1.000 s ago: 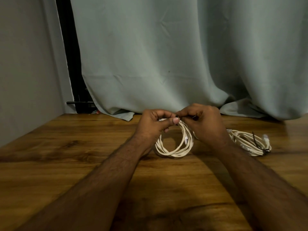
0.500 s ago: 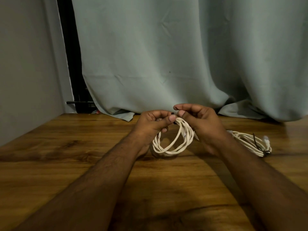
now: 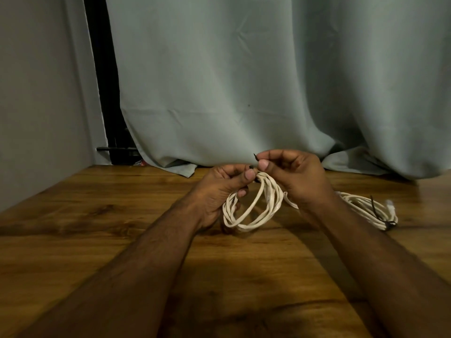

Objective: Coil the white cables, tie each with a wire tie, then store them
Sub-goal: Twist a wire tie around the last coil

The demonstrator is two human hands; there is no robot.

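Black wire tie (image 3: 255, 159) is pinched between thumb and forefinger of the right hand (image 3: 296, 176), its tip poking up above the top of the white coil (image 3: 253, 203). Left hand (image 3: 219, 189) curls round the coil's top, thumb pressed beside the tie. Coil's lower loops rest mid-desk (image 3: 97, 228). Second tied coil (image 3: 366, 211) lies near the desk's right edge. No writing shows.

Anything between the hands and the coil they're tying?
No. The left hand grips the coil at its top, and the right hand pinches the tie there. Storage place isn't visible.
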